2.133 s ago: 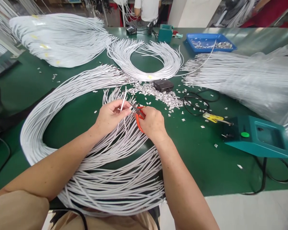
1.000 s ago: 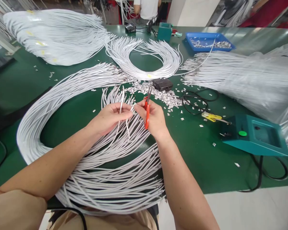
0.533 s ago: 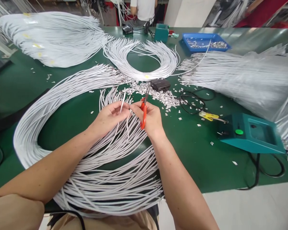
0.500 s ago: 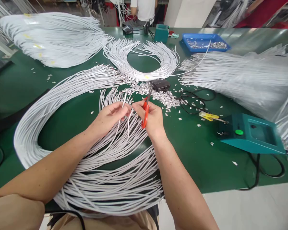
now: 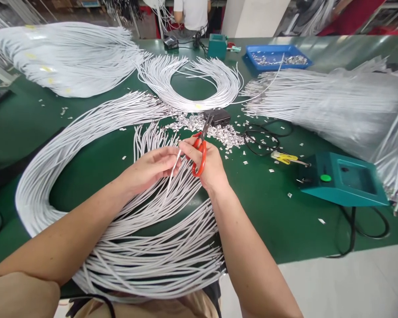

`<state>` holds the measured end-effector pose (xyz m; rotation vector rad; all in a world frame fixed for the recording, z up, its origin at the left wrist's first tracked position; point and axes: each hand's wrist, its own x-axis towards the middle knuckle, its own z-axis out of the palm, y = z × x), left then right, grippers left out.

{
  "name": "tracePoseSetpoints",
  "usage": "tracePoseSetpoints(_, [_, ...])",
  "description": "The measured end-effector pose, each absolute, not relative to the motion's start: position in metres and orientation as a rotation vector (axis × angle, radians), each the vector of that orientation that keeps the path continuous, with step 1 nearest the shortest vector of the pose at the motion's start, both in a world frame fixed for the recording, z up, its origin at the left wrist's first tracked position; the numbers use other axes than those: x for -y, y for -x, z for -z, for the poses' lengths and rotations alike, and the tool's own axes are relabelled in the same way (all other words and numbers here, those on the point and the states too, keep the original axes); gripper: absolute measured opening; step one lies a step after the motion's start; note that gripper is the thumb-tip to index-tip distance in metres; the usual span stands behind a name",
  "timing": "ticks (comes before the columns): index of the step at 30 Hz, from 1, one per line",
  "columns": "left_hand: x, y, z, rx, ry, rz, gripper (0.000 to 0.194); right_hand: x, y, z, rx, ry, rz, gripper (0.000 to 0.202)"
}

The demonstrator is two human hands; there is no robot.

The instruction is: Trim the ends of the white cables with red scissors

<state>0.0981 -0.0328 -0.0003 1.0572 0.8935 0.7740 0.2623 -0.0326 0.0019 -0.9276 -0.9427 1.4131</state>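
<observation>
My left hand is closed with its fingers around a single white cable. The upper end of this cable meets the thumb and fingertips of my right hand. Red-handled scissors are hooked in my right hand, their blades pointing up and away from me. Below both hands spreads a large bundle of white cables, curving round to the left and back. Short cable ends stand up just behind my left hand.
A heap of small silvery scraps lies beyond my hands, beside a black box. A teal device stands on the right. More cable bundles, a coiled bundle and a blue tray lie farther back. A person sits beyond the table.
The cable between my hands has shifted, its upper end now at my right fingertips. The scissors have turned in my right hand, showing both handle loops. The whole view has moved slightly.
</observation>
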Motion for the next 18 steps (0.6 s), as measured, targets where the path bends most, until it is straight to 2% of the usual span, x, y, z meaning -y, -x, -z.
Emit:
tracePoseSetpoints(4, [0.029, -0.098, 0.005, -0.937, -1.076, -0.925, 0.030, 0.034, -0.256, 0.001, 1.032, 0.957, -1.286, 0.017])
tracePoseSetpoints(8, [0.026, -0.094, 0.008, -1.031, -1.134, -1.001, 0.034, 0.032, -0.261, 0.005, 1.128, 1.180, -1.083, 0.018])
tracePoseSetpoints(13, [0.023, -0.091, 0.008, -1.127, -1.192, -1.026, 0.039, 0.030, -0.265, 0.009, 1.643, 1.640, -0.786, 0.015])
tracePoseSetpoints(18, [0.024, -0.094, 0.006, -1.196, -1.229, -1.051, 0.036, 0.033, -0.261, 0.010, 1.852, 1.686, -0.604, 0.022])
